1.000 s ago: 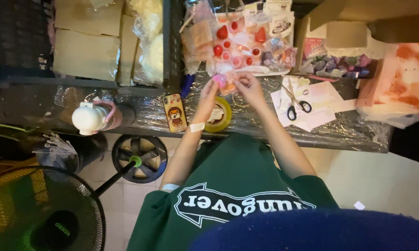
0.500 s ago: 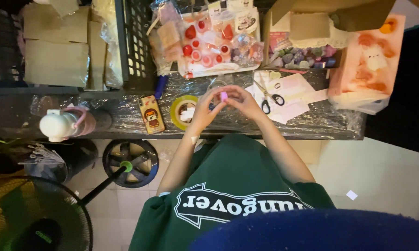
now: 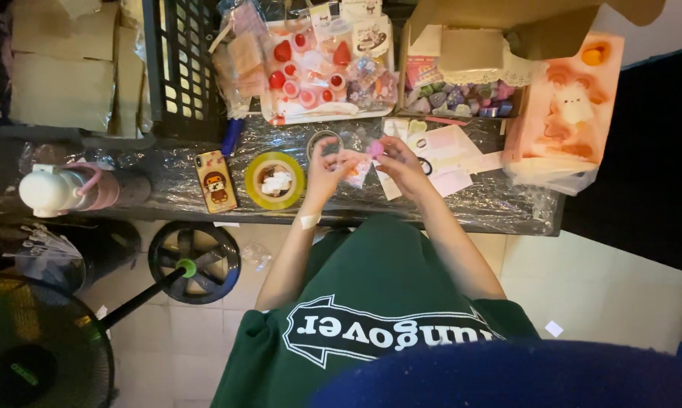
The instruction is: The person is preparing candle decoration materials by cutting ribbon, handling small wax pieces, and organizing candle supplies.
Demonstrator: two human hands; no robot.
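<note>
Both my hands are raised close together over the plastic-wrapped table [image 3: 499,208]. My right hand [image 3: 403,165] pinches a small pink piece [image 3: 374,149] at its fingertips. A small clear packet [image 3: 357,171] with something orange inside hangs between the hands, with the fingers of my left hand [image 3: 324,172] on it. A white plaster sits on my left wrist. Scissors [image 3: 425,164] lie partly hidden behind my right hand.
A yellow tape roll [image 3: 274,180] and a phone in a cartoon case [image 3: 215,181] lie left of my hands. Behind them are a white tray of red and pink bits [image 3: 310,72], a cardboard box [image 3: 462,68], a pink bag [image 3: 567,113], a black crate [image 3: 180,68] and paper sheets [image 3: 450,147]. A white bottle [image 3: 50,190] stands far left.
My hands have come back from the tray toward the table's near edge. The pink piece has gone from my left fingertips to my right. The view has shifted, so things sit further left.
</note>
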